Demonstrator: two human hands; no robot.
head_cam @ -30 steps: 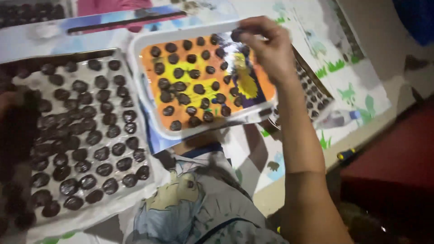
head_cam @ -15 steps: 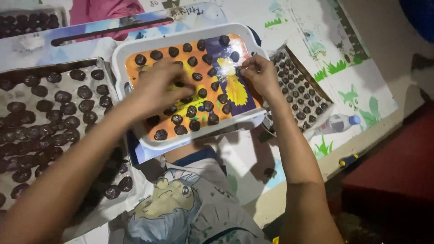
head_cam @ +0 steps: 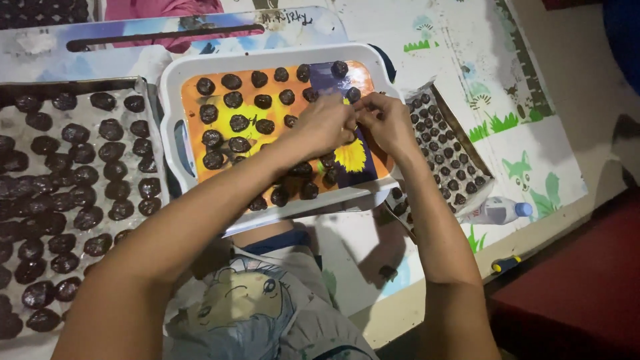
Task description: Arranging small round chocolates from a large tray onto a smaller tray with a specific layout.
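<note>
Your left hand (head_cam: 327, 123) and right hand (head_cam: 385, 120) meet fingertip to fingertip over the white-rimmed tray (head_cam: 175, 100) of dark balls (head_cam: 239, 123); both pinched closed, contents hidden.

Bare forearms, grey cartoon-print shirt (head_cam: 260, 300)

Dark balls (head_cam: 231, 123) crowding the tray (head_cam: 175, 87); bare purple strip (head_cam: 360, 170) free.

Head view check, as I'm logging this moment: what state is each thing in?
White tray: partly filled with dark balls.
Foil tray: crowded with dark balls.
Moulded tray: tilted, cells filled.
Plastic bottle: lying on its side, capped.
Left hand: fingertips meeting the right's.
Right hand: pinching; contents hidden.
</note>
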